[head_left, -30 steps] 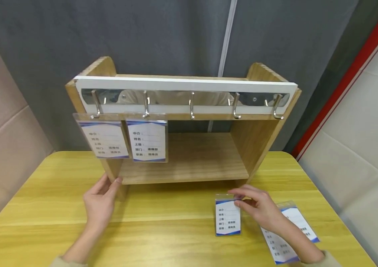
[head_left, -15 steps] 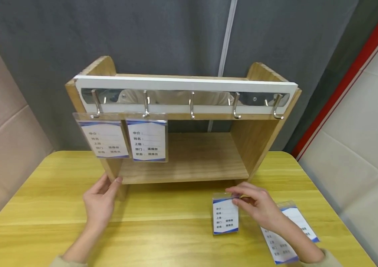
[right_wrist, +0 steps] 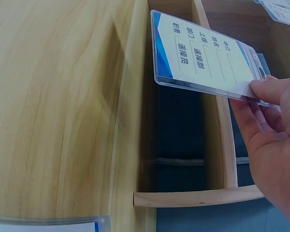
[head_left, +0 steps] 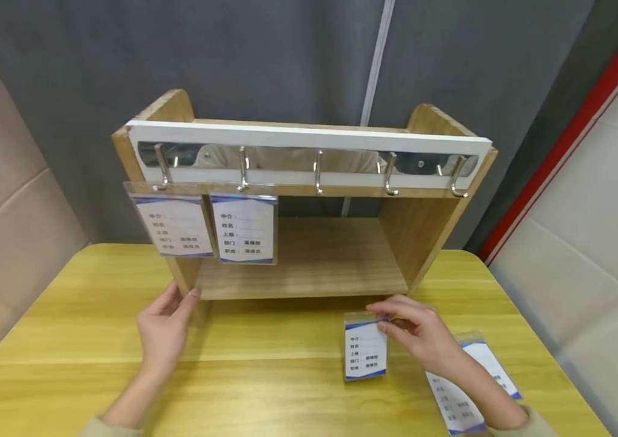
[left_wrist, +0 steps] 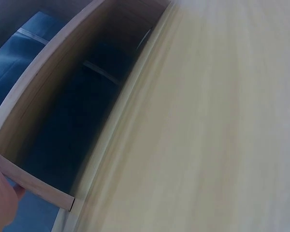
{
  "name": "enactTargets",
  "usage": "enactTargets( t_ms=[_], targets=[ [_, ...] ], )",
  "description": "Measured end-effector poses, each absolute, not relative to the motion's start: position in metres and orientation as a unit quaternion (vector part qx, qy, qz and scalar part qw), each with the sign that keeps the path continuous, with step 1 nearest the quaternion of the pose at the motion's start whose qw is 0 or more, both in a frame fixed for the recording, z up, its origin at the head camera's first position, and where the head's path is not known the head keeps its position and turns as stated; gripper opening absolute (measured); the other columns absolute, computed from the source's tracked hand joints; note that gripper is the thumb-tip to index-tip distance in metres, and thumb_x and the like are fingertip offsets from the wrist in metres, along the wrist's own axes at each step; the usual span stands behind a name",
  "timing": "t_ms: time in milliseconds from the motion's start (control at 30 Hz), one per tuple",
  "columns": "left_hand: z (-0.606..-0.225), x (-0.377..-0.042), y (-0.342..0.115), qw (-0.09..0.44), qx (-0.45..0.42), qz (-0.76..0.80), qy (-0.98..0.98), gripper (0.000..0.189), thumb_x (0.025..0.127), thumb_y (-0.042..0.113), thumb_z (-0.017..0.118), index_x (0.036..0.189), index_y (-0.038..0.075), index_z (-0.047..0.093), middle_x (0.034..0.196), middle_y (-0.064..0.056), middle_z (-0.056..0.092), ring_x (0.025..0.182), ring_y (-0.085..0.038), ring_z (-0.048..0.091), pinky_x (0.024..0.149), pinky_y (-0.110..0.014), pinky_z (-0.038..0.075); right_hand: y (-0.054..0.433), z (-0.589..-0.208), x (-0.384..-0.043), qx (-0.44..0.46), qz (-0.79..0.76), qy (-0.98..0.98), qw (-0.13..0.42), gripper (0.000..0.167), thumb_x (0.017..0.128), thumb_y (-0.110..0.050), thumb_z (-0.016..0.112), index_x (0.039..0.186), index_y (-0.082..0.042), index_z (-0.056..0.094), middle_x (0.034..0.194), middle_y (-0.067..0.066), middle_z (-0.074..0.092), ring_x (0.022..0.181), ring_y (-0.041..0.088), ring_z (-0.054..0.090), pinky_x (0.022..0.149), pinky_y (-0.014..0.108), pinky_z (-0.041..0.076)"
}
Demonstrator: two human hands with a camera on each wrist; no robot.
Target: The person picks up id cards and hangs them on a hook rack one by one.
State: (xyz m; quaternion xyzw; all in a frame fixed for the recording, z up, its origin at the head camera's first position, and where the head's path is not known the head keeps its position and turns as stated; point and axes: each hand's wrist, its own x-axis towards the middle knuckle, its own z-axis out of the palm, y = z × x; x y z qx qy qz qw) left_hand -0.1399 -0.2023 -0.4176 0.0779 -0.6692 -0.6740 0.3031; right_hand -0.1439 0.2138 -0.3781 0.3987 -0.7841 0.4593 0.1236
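My right hand (head_left: 420,334) pinches the top corner of a clear-sleeved badge card (head_left: 366,349) between thumb and fingers. In the right wrist view, that badge card (right_wrist: 203,58) is held away from the table, its printed face showing. My left hand (head_left: 164,331) grips the lower left side panel of a wooden shelf rack (head_left: 309,255); the left wrist view shows part of the hand (left_wrist: 2,198) at the panel's edge. Two more badge cards, one at the far left (head_left: 174,224) and one beside it (head_left: 245,227), hang on the two leftmost hooks of the rack's front rail.
The white rail (head_left: 309,130) carries several metal hooks; the middle hook (head_left: 318,173) and those right of it bear no cards. Further badge cards (head_left: 489,364) lie on the wooden table (head_left: 265,388) under my right forearm. A grey curtain (head_left: 265,60) stands behind the rack.
My right hand has raised the badge card a little and shifted it slightly left. My left hand stays at the rack's side panel. The head view has shifted slightly.
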Motion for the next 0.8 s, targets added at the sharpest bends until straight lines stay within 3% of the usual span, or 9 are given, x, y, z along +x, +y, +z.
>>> enactTargets(
  t_ms=[233, 567, 800],
  targets=[
    [-0.416, -0.139, -0.203, 0.301, 0.070, -0.688, -0.656, 0.039, 0.091, -0.008, 0.071, 0.129, -0.006, 0.065, 0.119, -0.010, 0.068, 0.097, 0.002, 0.070, 0.086, -0.019, 0.059, 0.211, -0.377, -0.145, 0.418, 0.463, -0.770, 0.137, 0.045, 0.084, 0.023, 0.070, 0.122, -0.001, 0.071, 0.106, 0.009, 0.070, 0.078, 0.012, 0.062, 0.056, 0.018, 0.056],
    [-0.420, -0.142, -0.203, 0.315, 0.057, -0.683, -0.657, 0.039, 0.091, -0.009, 0.071, 0.129, -0.006, 0.065, 0.109, 0.010, 0.073, 0.097, 0.000, 0.071, 0.086, -0.020, 0.059, 0.205, -0.359, -0.148, 0.389, 0.503, -0.764, 0.106, 0.041, 0.088, 0.021, 0.067, 0.123, 0.000, 0.070, 0.111, 0.013, 0.070, 0.084, 0.013, 0.062, 0.057, 0.019, 0.057],
    [-0.420, -0.142, -0.202, 0.321, 0.052, -0.688, -0.649, 0.038, 0.090, -0.011, 0.071, 0.127, -0.008, 0.065, 0.107, 0.010, 0.073, 0.096, -0.001, 0.071, 0.085, -0.020, 0.059, 0.197, -0.345, -0.152, 0.398, 0.512, -0.751, 0.124, 0.040, 0.087, 0.023, 0.066, 0.123, 0.006, 0.069, 0.111, 0.012, 0.070, 0.087, 0.013, 0.063, 0.063, 0.018, 0.060]
  ],
)
